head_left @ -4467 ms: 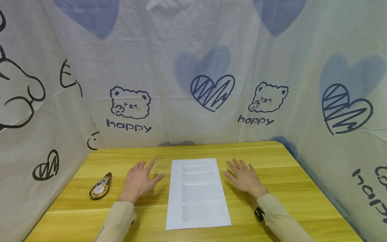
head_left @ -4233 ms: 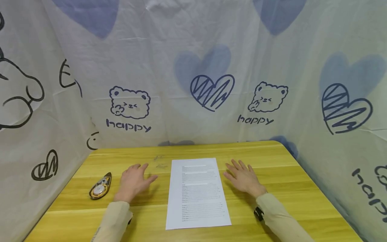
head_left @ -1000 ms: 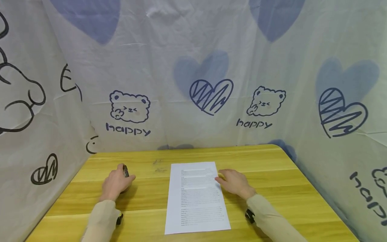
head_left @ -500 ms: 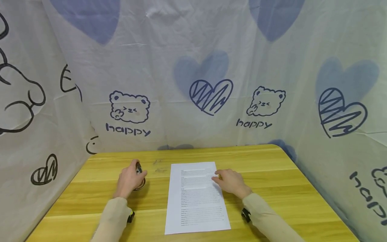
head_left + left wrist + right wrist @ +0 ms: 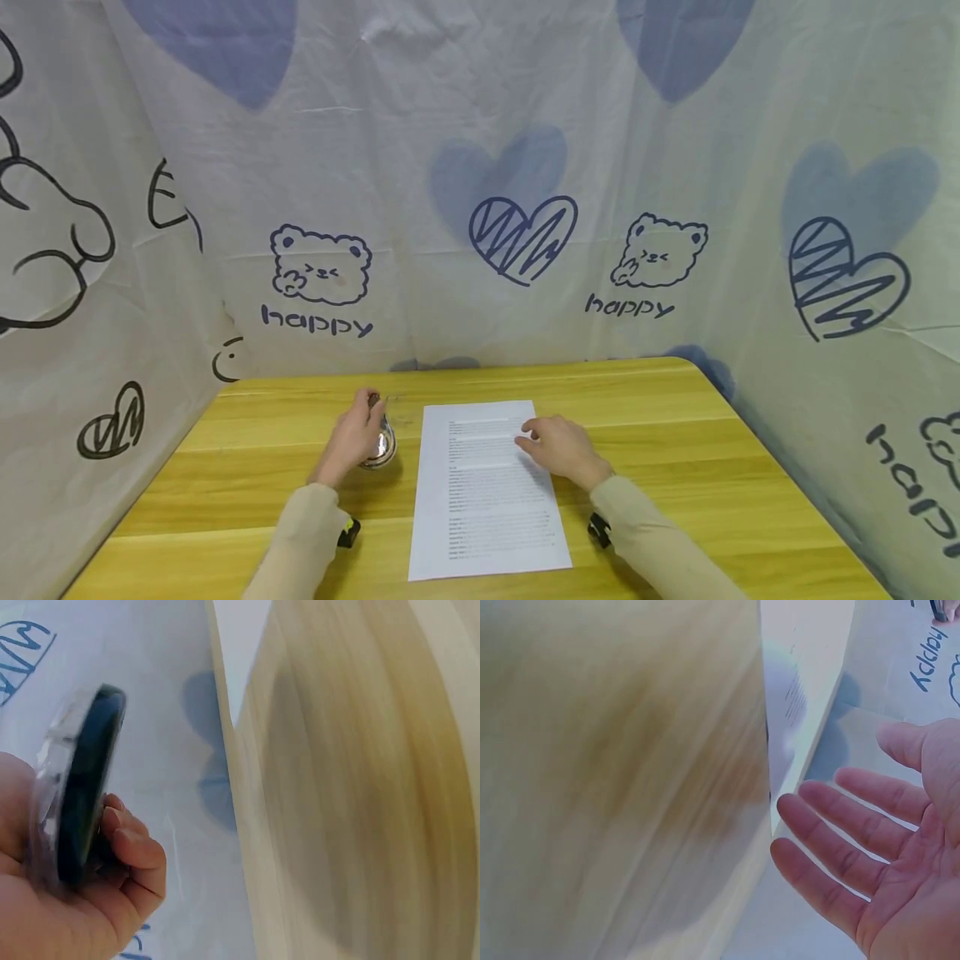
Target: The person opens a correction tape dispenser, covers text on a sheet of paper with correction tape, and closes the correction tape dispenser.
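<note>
In the head view a correction tape dispenser (image 5: 382, 446), with a clear rounded body and a dark rim, is in the grip of my left hand (image 5: 352, 437), raised left of the paper. Fingers curl about the dispenser (image 5: 86, 780) in the left wrist view, where its dark edge faces the camera. A printed white sheet of paper (image 5: 487, 492) lies flat on the table in the middle. Over the sheet's upper right edge is my right hand (image 5: 564, 450). Its fingers (image 5: 847, 859) are relaxed and hold nothing in the right wrist view; whether they touch the sheet I cannot tell.
The wood-grain table (image 5: 690, 483) has rounded far corners. Faint marks (image 5: 401, 408) show on its surface left of the sheet's top. White curtains (image 5: 420, 283) with hearts and bear drawings enclose its back and sides.
From the table's left side, my left hand has picked up the correction tape and carried it right, towards the paper. My right hand has shifted left over the sheet's edge. The sheet stays put.
</note>
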`<state>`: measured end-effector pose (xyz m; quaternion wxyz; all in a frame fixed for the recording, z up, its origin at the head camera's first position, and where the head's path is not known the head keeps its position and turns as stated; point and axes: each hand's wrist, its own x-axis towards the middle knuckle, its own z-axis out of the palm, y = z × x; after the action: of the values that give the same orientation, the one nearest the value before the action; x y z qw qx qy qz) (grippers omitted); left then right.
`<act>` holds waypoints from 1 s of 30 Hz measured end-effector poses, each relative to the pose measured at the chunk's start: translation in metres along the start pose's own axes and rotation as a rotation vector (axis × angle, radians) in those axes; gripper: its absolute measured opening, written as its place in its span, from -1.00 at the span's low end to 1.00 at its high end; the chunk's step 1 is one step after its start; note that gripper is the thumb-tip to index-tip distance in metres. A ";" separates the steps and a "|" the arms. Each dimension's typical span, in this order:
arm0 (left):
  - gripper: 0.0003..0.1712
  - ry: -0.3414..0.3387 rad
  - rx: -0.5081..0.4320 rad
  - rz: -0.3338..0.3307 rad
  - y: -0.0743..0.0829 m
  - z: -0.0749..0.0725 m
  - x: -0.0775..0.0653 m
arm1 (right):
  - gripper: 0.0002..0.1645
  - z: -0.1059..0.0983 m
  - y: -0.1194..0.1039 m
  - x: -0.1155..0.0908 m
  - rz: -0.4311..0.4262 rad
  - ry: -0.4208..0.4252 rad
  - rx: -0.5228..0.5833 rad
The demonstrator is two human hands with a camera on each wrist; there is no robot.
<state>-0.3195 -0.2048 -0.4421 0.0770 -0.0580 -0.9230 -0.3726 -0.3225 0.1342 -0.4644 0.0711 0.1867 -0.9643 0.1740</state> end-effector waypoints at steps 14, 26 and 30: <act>-0.65 0.010 -0.231 0.012 0.033 0.035 0.007 | -0.68 0.005 -0.016 0.008 -0.110 0.017 0.081; -0.75 -0.087 -0.317 0.109 0.050 0.056 0.004 | -0.45 0.005 -0.032 0.013 -0.138 -0.022 0.157; -0.72 -0.145 -0.383 0.111 0.052 0.059 0.003 | -0.44 0.007 -0.032 0.015 -0.136 -0.035 0.205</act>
<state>-0.3197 -0.1266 -0.4479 0.0184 -0.1491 -0.8339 -0.5311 -0.3243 0.0991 -0.4578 0.0467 0.2611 -0.9276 0.2630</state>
